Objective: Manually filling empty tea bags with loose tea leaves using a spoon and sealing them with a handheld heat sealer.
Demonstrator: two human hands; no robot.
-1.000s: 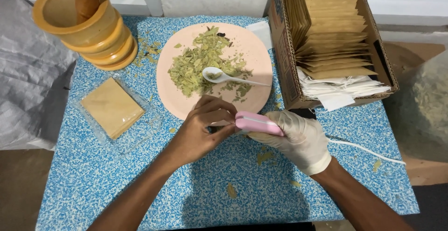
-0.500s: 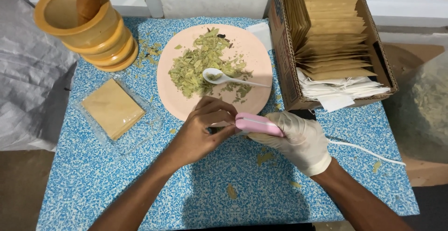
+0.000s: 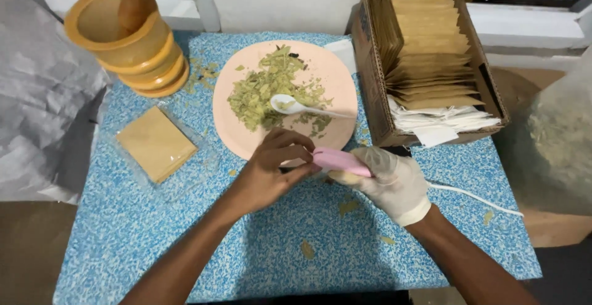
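Hardly anything has moved since the earlier frame: your hands hold the same pose, and only the head camera has tipped, so the whole scene sits a bit lower and closer.

Landmark is the pink plate [image 3: 336, 77]. Your right hand [image 3: 390, 178], in a white glove, is just below the plate's near edge, fingers wrapped shut around a pink handheld sealer [image 3: 341, 160]. The sealer's tip points left, toward your left hand [image 3: 271, 169], and overlaps the plate rim. A white cord [image 3: 475, 197] trails from behind the glove to the right of the plate.

Your left hand is bare, also at the plate's near edge, fingers curled and pinched together at the sealer's tip. Something small sits in that pinch, but I can't tell what; it's hidden by the fingers.

On the plate: a heap of dried green leaves [image 3: 262, 89] with a white spoon [image 3: 290, 103] lying in it, handle pointing right.

Right of the plate: a cardboard box [image 3: 373, 89] packed with tan sachets and white filter bags. Left of the plate: a stack of tan sachets [image 3: 156, 143] on a clear tray. Upper left of the plate: a yellow mortar [image 3: 126, 43] with a wooden pestle [image 3: 135, 3] standing in it. Everything sits on the blue speckled table [image 3: 185, 243], with leaf crumbs scattered below the plate.
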